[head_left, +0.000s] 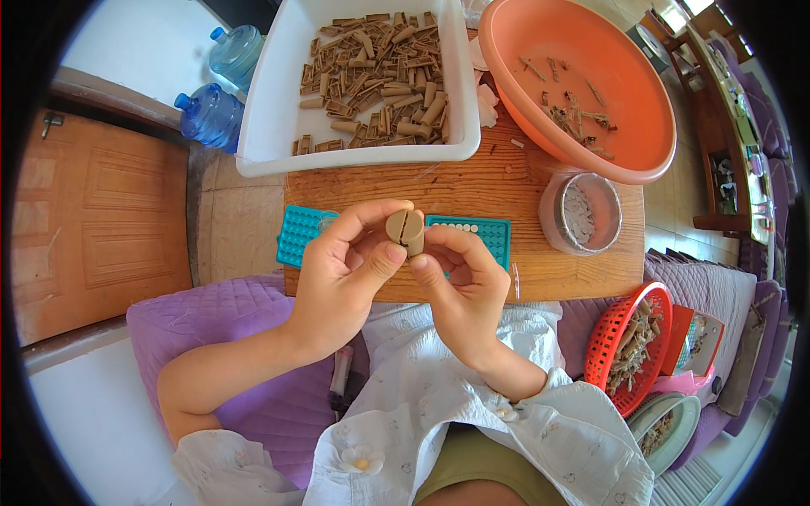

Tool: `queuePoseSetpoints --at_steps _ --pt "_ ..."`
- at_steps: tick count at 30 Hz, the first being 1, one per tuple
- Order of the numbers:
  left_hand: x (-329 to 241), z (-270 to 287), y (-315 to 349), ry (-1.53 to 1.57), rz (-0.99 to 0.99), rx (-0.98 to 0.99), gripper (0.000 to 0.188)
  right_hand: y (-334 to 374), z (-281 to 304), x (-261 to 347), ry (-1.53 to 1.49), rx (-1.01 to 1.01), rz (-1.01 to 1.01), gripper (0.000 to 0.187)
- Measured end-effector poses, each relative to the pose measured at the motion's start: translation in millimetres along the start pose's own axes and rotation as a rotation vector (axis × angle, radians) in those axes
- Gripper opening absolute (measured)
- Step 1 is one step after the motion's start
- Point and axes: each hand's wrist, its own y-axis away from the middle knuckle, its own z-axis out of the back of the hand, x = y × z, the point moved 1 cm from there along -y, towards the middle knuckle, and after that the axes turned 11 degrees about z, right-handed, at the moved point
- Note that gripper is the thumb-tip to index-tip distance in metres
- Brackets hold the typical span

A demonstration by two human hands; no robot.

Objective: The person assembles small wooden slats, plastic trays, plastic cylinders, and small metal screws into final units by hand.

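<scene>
Between the fingertips of both hands is a short tan plastic cylinder [405,229], a dark slit running across its round end. My left hand [354,261] pinches it from the left with thumb and forefinger. From the right, my right hand [462,287] grips its lower side, thumb beneath. Behind my left hand lies a teal pegged tray [299,229]. Partly covered by my right hand is a second teal tray [498,232], with small white round pieces in one row.
A white bin [253,126] of tan plastic pieces stands at the table's far side. Right of it is an orange basin [523,80] with scraps. A tub [553,211] holds white discs. Beside me are a red basket [601,341] and a pale green basin [688,430].
</scene>
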Motion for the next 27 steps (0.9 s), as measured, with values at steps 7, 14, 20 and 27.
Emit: queuePoseSetpoints --at_steps 7,14,20,27 --pt "3.3 -4.9 3.1 -0.234 -0.109 -0.050 0.034 -2.2 -7.3 -8.6 0.133 -0.090 0.144 0.018" --pt "10.3 0.4 -3.1 -0.608 -0.375 -0.073 0.030 9.4 -23.4 -12.9 0.046 -0.048 -0.003 0.018" --pt "6.3 -0.7 -7.0 -0.648 -0.528 -0.073 0.032 7.8 -24.4 -11.3 -0.014 -0.117 0.107 0.022" --pt "-1.4 -7.6 -7.5 -0.732 -0.663 0.072 0.036 5.1 -17.3 -14.8 0.132 0.120 0.268 0.018"
